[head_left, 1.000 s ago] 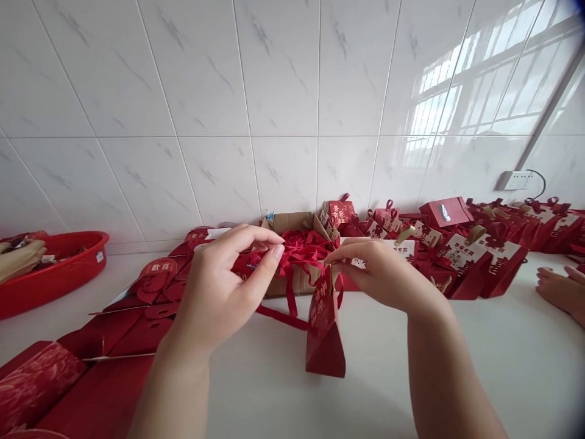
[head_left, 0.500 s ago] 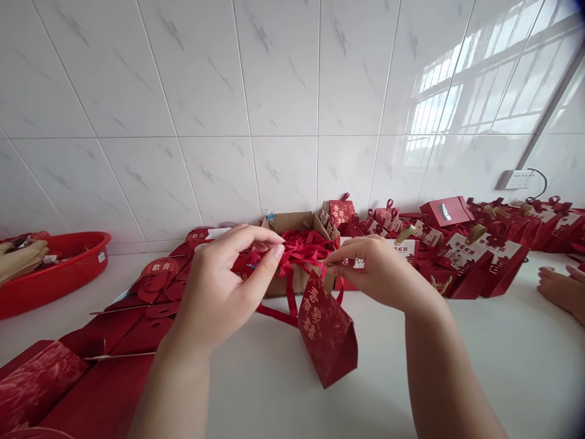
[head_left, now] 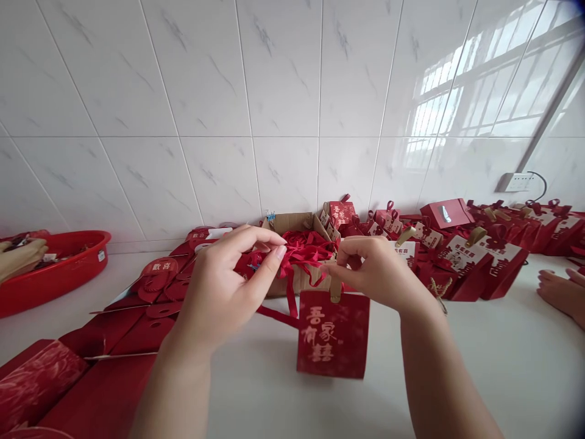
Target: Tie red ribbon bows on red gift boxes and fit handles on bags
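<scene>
A small red gift box [head_left: 333,338] with gold characters on its front hangs over the white table. My right hand [head_left: 375,265] pinches the gold ribbon loop [head_left: 336,288] at its top, with the fingertips closed. To the left, my left hand [head_left: 233,280] holds thumb and forefinger together in front of a heap of red ribbons [head_left: 308,244]. Whether a strand is caught between those fingertips, I cannot make out. The ribbons fill an open cardboard box [head_left: 292,221] by the wall, and some strands trail over its front edge.
Folded red cartons [head_left: 105,378] cover the table at left. Beyond them is a red plastic basin [head_left: 64,277] with another person's hand [head_left: 22,259]. Finished red gift bags [head_left: 466,262] crowd the right side, near another person's hand [head_left: 564,289]. A tiled wall [head_left: 283,91] stands behind.
The gift box has swung round from a slanted side-on position, so its lettered front now faces me. My right hand has shifted slightly; my left hand has hardly moved.
</scene>
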The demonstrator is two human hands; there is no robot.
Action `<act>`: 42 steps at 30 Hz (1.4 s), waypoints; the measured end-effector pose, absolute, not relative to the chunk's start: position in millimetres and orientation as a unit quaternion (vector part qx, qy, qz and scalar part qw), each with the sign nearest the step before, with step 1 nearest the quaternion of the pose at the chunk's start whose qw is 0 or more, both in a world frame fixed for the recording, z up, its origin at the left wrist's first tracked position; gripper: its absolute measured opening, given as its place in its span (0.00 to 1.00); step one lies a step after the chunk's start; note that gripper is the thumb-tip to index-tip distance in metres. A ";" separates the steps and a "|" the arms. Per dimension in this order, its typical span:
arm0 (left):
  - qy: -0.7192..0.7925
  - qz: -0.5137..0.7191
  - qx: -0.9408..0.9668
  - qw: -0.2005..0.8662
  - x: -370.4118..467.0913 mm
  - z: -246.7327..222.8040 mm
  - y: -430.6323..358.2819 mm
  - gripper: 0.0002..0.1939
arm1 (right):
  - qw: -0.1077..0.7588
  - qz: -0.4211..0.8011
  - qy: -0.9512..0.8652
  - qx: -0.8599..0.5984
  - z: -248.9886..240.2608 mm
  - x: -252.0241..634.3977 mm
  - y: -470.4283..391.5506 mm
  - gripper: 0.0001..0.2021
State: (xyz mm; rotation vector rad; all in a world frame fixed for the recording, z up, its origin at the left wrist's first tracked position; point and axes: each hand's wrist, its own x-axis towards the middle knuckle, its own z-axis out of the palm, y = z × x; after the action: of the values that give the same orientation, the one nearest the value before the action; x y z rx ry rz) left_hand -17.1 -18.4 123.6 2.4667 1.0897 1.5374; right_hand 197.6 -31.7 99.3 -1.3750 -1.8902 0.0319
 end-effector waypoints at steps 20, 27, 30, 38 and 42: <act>0.348 0.491 0.799 0.021 -18.8 125.2 -20.4 0.04 | 0.376 0.087 -0.760 -0.522 103.4 196.1 -35.9 0.07; 0.344 0.492 0.799 0.021 -19.3 125.5 -20.9 0.04 | 0.363 0.081 -0.806 -0.461 103.0 196.3 -37.1 0.16; 0.347 0.495 0.796 0.022 -19.4 125.4 -20.6 0.04 | 0.373 0.082 -0.806 -0.453 101.8 196.8 -37.0 0.18; 0.348 0.488 0.800 0.024 -21.1 124.6 -21.2 0.04 | 0.361 0.083 -0.803 -0.467 102.6 198.1 -37.3 0.13; 0.349 0.489 0.799 0.021 -21.2 125.7 -21.5 0.03 | 0.352 0.068 -0.789 -0.499 103.4 199.3 -37.7 0.13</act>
State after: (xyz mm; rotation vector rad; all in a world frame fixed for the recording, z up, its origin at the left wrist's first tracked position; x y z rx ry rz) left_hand -21.2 -21.5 125.7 2.4764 1.0814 1.5168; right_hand 199.3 -37.7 103.4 -1.2911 -2.0415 0.1751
